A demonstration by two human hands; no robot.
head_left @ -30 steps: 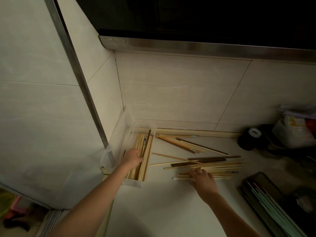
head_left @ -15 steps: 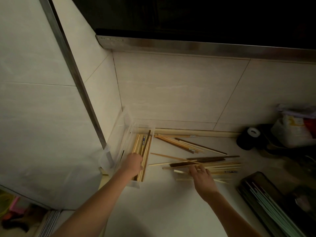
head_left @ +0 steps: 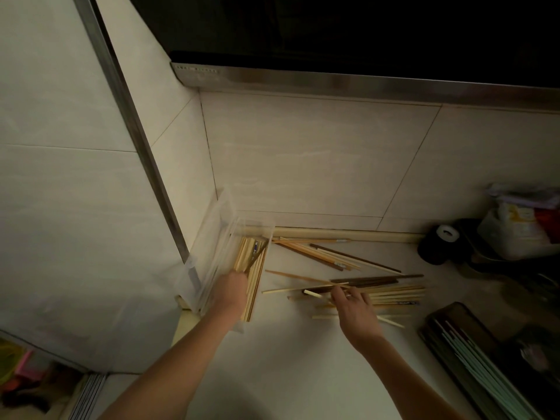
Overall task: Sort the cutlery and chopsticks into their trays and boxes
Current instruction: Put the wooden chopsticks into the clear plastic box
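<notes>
My left hand [head_left: 232,291] grips chopsticks [head_left: 248,256] in the box [head_left: 212,237]; right hand [head_left: 353,307] pinches a loose one [head_left: 313,294], to box next.

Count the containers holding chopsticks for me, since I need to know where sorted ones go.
2. A clear plastic box stands in the left corner against the wall, bamboo chopsticks inside. A dark tray at the lower right holds pale green ones. More may lie out of view.
</notes>
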